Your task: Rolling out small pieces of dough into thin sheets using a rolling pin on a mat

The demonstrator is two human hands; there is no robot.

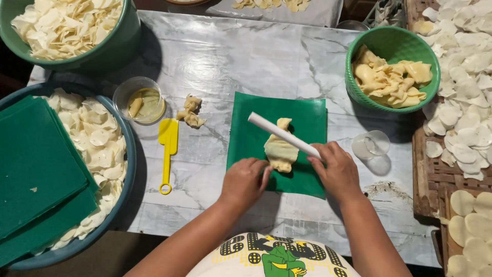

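Dough [280, 153] lay flattened on the green sheet [307, 119]. Left of it the left hand [245, 180] curled knuckles-up, fingertips pressing the sheet's near edge. Right of it the right hand [335, 168] gripped the white roller [282, 134] slanting across the dough.

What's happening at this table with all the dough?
A person is flattening a piece of yellow dough on a green sheet. The right hand grips a white roller that lies across the dough, while the left hand rests at the sheet's near edge beside the dough. A green bowl of folded dough pieces stands to the right, a yellow spatula and a small cup to the left.
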